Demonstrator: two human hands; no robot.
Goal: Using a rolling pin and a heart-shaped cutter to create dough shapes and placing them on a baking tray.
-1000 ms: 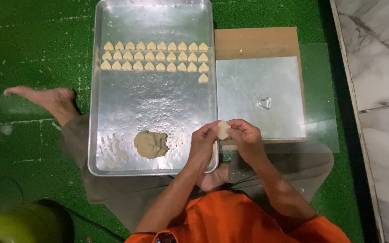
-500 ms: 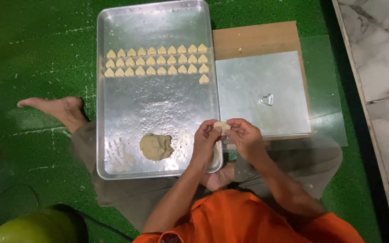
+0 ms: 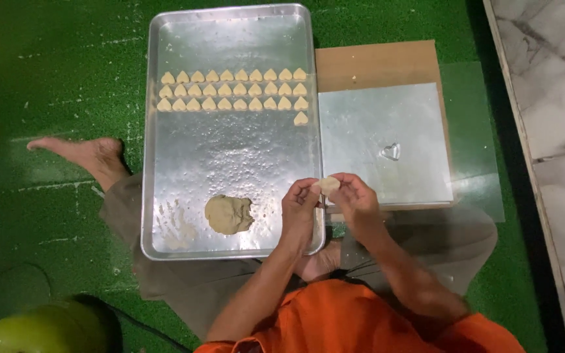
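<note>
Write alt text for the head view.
Both hands, left hand and right hand, pinch a small dough piece over a metal tray holding rows of heart-shaped pieces and a dough lump.

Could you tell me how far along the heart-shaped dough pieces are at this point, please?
Done: three full rows of heart pieces plus one starting a fourth row sit on the metal tray. In hand: the left hand and right hand press a small dough piece. Left: the dough lump remains, and the heart cutter lies unused.
</note>
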